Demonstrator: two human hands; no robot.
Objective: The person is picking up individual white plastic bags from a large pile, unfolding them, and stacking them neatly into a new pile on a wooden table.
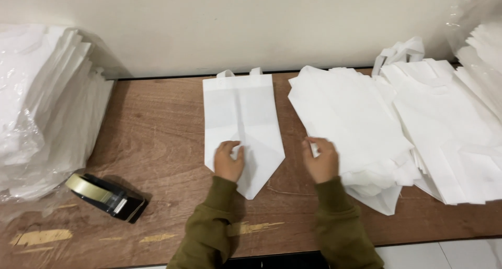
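A flat white paper bag [243,112] lies on the brown wooden table [157,133], handles toward the wall, its near end folded to a point. My left hand [229,160] rests on that folded end, fingers curled and pressing down. My right hand [321,160] touches the near left edge of a loose pile of white bags [350,122] just right of the single bag. Both arms wear olive green sleeves.
A black tape dispenser [107,195] with a yellowish roll sits at the front left. A plastic-wrapped stack of white bags [42,107] fills the left side. More white bags [449,127] are heaped at the right. A pale wall stands behind the table.
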